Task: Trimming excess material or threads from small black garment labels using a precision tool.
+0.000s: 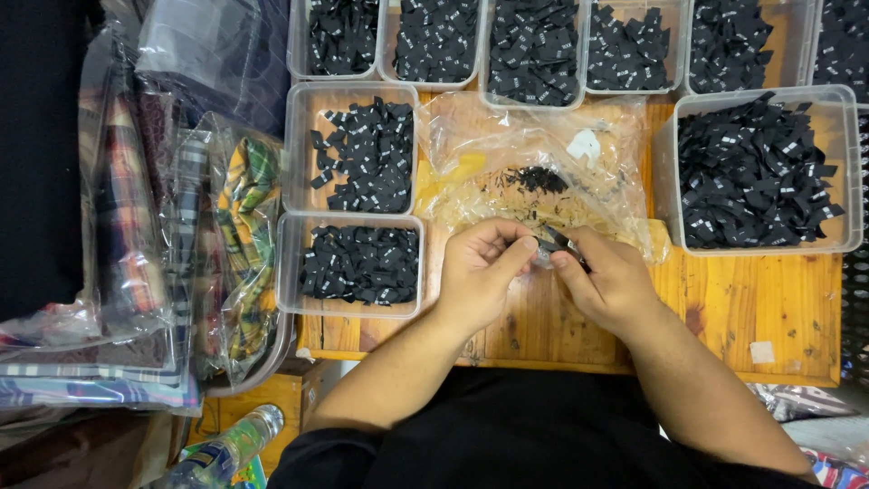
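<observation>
Pinching a small black label (554, 243) between both sets of fingertips, the left hand (480, 267) and right hand (608, 279) meet over the near middle of the wooden table (778, 299); each thumb and forefinger is pressed together on the label, the other fingers curled. Just beyond the hands lies a crumpled clear plastic bag (534, 154) holding only a thin scatter of black labels and bits, so the loose supply looks nearly used up, though how many labels remain cannot be counted. Sorted stock is plentiful: two clear tubs to the left, the near tub (291, 272) and the one behind it (299, 154), each hold a layer of black labels; a larger tub to the right (846, 163) is heaped full. Along the far edge a row of tubs (584, 54) is likewise loaded with black labels. At far left, bagged plaid fabric (244, 208) is stacked off the table.
</observation>
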